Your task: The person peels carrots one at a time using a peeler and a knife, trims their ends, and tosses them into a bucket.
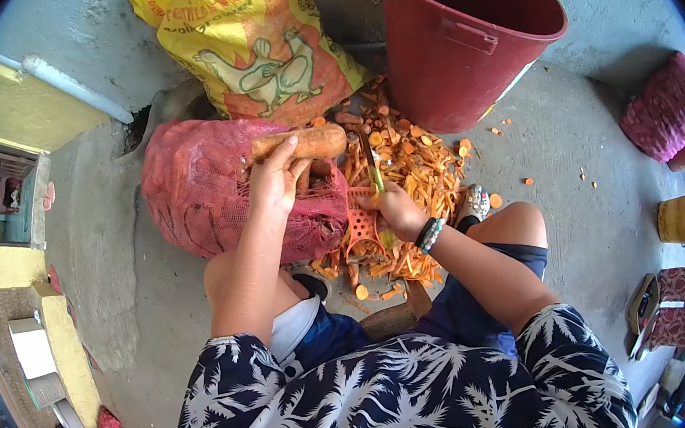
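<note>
My left hand (273, 181) is closed around a large carrot (319, 142), which lies sideways above the mouth of a red mesh sack (197, 197). More carrots show through the netting. In my right hand (401, 211) is a knife (369, 153) with a yellow-green handle, its blade pointing away from me and close to the carrot's tip. An orange plastic piece with holes (362, 218) sits just left of my right hand; its full shape is hidden. Below and beyond the knife spreads a heap of carrot peelings and cut ends (418, 171).
A tall red bin (459, 48) stands behind the peelings at the right. Next to it leans a yellow printed feed sack (265, 54). Farther right are a full purple mesh sack (667, 108) and a yellow bucket (678, 220). Scattered carrot bits lie on the concrete floor (559, 189).
</note>
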A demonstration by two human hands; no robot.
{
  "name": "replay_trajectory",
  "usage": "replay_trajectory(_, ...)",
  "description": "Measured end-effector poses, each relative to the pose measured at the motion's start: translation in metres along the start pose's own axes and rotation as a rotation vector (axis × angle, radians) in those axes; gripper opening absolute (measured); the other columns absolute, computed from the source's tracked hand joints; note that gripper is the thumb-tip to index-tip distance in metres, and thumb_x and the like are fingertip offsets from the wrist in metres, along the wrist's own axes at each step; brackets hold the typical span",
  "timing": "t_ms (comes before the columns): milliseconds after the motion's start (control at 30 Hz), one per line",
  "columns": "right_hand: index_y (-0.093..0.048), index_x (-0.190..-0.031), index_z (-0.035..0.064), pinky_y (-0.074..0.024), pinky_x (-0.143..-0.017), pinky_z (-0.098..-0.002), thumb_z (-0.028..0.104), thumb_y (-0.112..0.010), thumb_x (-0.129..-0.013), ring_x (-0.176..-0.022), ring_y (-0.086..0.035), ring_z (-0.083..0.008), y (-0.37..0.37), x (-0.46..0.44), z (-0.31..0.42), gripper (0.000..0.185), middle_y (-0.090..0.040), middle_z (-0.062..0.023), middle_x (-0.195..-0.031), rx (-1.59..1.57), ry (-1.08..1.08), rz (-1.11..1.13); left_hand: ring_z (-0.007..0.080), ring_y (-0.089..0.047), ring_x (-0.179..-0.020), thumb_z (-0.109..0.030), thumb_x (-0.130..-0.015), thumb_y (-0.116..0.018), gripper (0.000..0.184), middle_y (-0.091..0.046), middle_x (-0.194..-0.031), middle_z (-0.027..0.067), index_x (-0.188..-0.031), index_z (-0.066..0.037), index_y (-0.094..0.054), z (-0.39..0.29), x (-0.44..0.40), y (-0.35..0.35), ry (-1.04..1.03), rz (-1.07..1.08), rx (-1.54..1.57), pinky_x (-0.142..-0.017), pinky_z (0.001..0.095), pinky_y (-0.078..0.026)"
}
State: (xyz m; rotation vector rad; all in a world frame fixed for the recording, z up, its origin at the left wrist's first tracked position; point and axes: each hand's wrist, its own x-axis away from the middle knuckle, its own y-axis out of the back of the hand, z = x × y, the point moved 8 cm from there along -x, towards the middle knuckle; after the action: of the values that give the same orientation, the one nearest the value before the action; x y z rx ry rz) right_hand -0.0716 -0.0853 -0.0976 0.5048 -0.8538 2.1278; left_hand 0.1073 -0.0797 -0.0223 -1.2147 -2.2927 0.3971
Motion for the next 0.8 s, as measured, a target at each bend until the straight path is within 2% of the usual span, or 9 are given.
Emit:
replay_trajectory(67,-0.044,-0.113,0.0018,-0.0324,-0.041,-0.0245,0.005,-0.05,-0.086,-0.05,-0.045,-0.0112,-0.008,0.01,0.013,0.028,-0.055,-0.0041,-0.077,-0.049,0.022,0.033,0.0218,-0.053,-0.102,-0.009,-0.081,-0.062,0.027,-0.055,-0.105,0.0099,-0.104,-0.001,-0.051,0.011,0.0,0.002,0.056,-0.014,0.085,-0.092,0.0408,-0.044)
replay_trajectory(233,-0.045,-0.108,0.0022,-0.0315,-0.04,-0.025,0.005,-0.048,-0.086,-0.048,-0.043,-0.0111,-0.015,0.016,0.021,0.022,-0.054,-0.0046,-0.074,-0.083,0.001,0.024,0.0212,-0.053,-0.103,-0.006,-0.081,-0.061,0.024,-0.055,-0.104,0.0105,-0.103,-0.001,-0.052,0.019,0.003,-0.007,0.016,0.029,0.155,-0.094,0.0403,-0.044)
replay_trajectory(500,-0.047,-0.104,0.0027,-0.0295,-0.039,-0.0248,0.004,-0.048,-0.086,-0.047,-0.042,-0.0104,-0.01,0.004,0.011,0.019,-0.051,-0.0031,-0.069,-0.107,0.053,0.016,0.0203,-0.057,-0.097,-0.005,-0.081,-0.061,0.02,-0.058,-0.1,0.0091,-0.099,-0.002,-0.054,0.018,0.007,-0.011,-0.054,0.023,0.158,-0.087,0.0365,-0.049)
replay_trajectory(567,-0.047,-0.111,0.0003,-0.0428,-0.041,-0.0238,0.003,-0.05,-0.085,-0.06,-0.058,-0.0124,-0.009,0.001,0.009,0.026,-0.061,-0.0079,-0.088,-0.083,0.035,0.026,0.0199,-0.057,-0.097,-0.006,-0.081,-0.061,0.02,-0.058,-0.1,0.0089,-0.099,-0.002,-0.054,0.019,0.008,-0.011,-0.064,0.015,0.145,-0.087,0.0361,-0.049)
replay_trajectory(600,-0.047,-0.111,0.0003,-0.0428,-0.041,-0.0238,0.003,-0.05,-0.085,-0.06,-0.058,-0.0124,-0.009,0.001,0.01,0.026,-0.061,-0.0079,-0.088,-0.082,0.033,0.027,0.0194,-0.057,-0.097,-0.007,-0.08,-0.061,0.02,-0.058,-0.1,0.0086,-0.098,-0.002,-0.054,0.018,0.008,-0.011,-0.074,0.009,0.129,-0.086,0.0357,-0.049)
replay_trajectory(667,-0.046,-0.113,-0.0014,-0.0368,-0.046,-0.0257,-0.004,-0.039,-0.079,-0.057,-0.049,-0.0131,-0.004,0.001,0.02,0.035,-0.057,-0.0084,-0.08,0.11,0.11,-0.039,0.0194,-0.057,-0.096,-0.009,-0.08,-0.061,0.02,-0.058,-0.1,0.0086,-0.098,-0.003,-0.054,0.016,0.009,-0.01,-0.046,0.012,0.131,-0.085,0.0365,-0.05)
replay_trajectory(700,-0.046,-0.113,-0.0014,-0.0368,-0.046,-0.0257,-0.004,-0.039,-0.079,-0.057,-0.049,-0.0131,-0.002,-0.002,0.021,0.035,-0.057,-0.0084,-0.08,0.111,0.109,-0.038,0.0193,-0.057,-0.096,-0.01,-0.08,-0.061,0.02,-0.058,-0.1,0.0085,-0.097,-0.003,-0.054,0.017,0.009,-0.01,-0.018,0.019,0.131,-0.085,0.0372,-0.05)
replay_trajectory(767,-0.044,-0.118,-0.0028,-0.0426,-0.057,-0.0269,-0.005,-0.037,-0.076,-0.074,-0.055,-0.0168,-0.001,-0.013,0.022,0.043,-0.058,-0.0132,-0.093,0.199,0.149,0.022,0.019,-0.057,-0.095,-0.009,-0.078,-0.062,0.022,-0.057,-0.1,0.0076,-0.098,-0.004,-0.054,0.019,0.007,-0.008,0.0,0.023,0.15,-0.085,0.0389,-0.05)
replay_trajectory(800,-0.046,-0.116,-0.0033,-0.044,-0.068,-0.0288,-0.003,-0.04,-0.075,-0.087,-0.055,-0.0183,-0.004,-0.02,0.021,0.041,-0.057,-0.0139,-0.101,0.108,0.182,0.071,0.0187,-0.057,-0.095,-0.008,-0.077,-0.064,0.024,-0.057,-0.1,0.0067,-0.098,-0.005,-0.053,0.019,0.007,-0.009,0.018,0.028,0.17,-0.085,0.0407,-0.05)
